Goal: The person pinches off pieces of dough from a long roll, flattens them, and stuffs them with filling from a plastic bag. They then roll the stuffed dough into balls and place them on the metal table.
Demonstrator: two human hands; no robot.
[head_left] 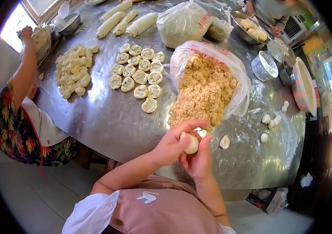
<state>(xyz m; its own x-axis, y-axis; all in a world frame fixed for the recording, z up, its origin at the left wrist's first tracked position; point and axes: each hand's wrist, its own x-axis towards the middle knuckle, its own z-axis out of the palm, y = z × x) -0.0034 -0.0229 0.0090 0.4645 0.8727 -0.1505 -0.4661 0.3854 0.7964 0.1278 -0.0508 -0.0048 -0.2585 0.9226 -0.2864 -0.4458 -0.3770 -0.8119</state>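
A smooth white dough ball [191, 144] sits between my two hands, over the near edge of the metal table. My left hand [169, 145] curls round it from the left, its index finger stretched across the top. From the right, my right hand [199, 160] holds the ball with its thumb raised and fingers bent beneath. Just beyond my fingers, crumbly brown filling [205, 85] spills out of an open plastic bag [241, 102]. A loose dough piece [224, 142] lies to the right of my hands.
Round filled dough pieces [140, 76] and a heap of dough lumps [74, 70] lie on the metal table [115, 124]. Several small white balls [266, 118] and a floury metal container [265, 66] are at right. A co-worker's arm [22, 74] reaches in at left; another person's hands [277, 30] are far right.
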